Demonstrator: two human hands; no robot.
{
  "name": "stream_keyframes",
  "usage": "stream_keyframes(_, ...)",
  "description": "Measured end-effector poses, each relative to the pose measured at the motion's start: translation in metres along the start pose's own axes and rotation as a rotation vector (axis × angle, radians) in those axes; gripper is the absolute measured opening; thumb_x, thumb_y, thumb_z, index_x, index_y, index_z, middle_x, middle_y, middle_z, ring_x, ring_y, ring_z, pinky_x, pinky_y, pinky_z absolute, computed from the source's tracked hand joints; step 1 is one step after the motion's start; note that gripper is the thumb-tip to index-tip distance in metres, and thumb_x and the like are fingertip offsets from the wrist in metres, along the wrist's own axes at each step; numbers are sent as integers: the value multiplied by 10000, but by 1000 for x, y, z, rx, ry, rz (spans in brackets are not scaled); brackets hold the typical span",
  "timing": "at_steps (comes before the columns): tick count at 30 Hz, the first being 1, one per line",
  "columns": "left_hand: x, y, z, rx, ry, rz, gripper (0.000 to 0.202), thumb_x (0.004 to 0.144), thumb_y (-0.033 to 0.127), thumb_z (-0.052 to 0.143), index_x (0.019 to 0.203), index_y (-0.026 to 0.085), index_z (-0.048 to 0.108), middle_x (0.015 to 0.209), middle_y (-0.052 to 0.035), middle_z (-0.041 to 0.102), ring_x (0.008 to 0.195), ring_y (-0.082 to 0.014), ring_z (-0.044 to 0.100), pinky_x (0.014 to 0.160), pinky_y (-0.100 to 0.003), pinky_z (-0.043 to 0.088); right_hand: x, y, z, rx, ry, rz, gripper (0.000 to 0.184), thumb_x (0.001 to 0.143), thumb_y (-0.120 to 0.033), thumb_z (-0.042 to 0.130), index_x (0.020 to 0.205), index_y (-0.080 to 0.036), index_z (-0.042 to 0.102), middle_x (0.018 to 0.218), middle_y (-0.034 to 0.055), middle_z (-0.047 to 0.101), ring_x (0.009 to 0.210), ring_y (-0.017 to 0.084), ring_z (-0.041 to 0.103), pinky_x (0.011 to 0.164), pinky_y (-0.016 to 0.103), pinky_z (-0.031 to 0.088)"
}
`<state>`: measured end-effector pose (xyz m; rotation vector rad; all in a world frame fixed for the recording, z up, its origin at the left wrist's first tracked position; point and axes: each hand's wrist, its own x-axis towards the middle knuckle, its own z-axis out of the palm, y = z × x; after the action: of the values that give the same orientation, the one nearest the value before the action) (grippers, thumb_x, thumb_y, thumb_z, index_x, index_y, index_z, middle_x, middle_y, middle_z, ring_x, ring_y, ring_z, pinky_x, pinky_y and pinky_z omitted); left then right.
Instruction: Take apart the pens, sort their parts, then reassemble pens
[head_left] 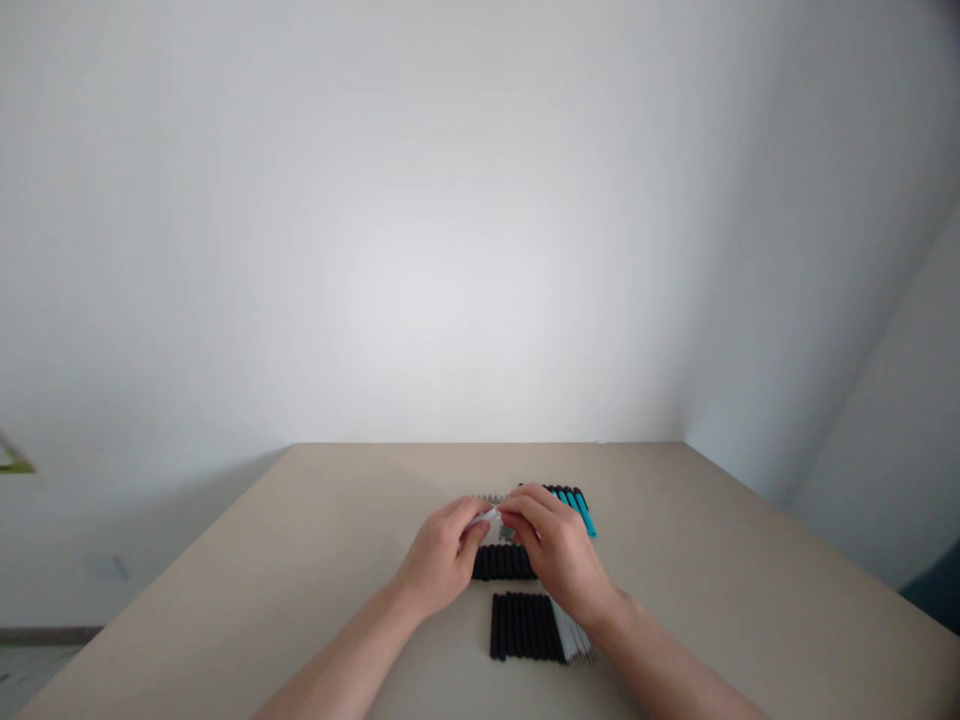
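My left hand pinches a slim white pen refill between thumb and fingers, above the middle of the table. At its tip, the fingertips of my right hand are pressed together; what they grip there is too small to make out. Behind the hands lie small metal springs, partly covered by the fingers. Just below the fingers is a row of short black pen parts, its right end hidden by my right hand. Closer to me lies a row of longer black pen barrels.
Several white refills lie side by side against the black barrels, partly under my right wrist. Blue pen pieces with black ends lie beyond my right hand. The beige table meets a white wall at its back edge.
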<state>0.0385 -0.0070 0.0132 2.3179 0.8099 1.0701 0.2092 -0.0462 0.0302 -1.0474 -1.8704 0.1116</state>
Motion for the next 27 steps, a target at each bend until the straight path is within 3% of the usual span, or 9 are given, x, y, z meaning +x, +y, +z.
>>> stream_keyframes(23, 0, -1, -1, -8, 7, 22, 185, 910, 201, 432, 1007, 186, 590, 952, -60, 655, 877, -181, 598, 787, -272, 465, -1, -1, -1, -8, -8, -41, 180, 893, -90, 468, 935, -202, 603, 851, 27, 645, 774, 136, 599, 713, 216, 472)
stream_keyframes(27, -1, 0, -2, -11, -3, 8, 252, 933, 220, 384, 1104, 198, 568, 1001, -62, 652, 849, -168, 604, 788, -267, 470, -3, 2, -2, -93, -7, 2, 206, 900, -111, 449, 990, -212, 605, 884, 33, 656, 815, 152, 602, 743, 245, 465)
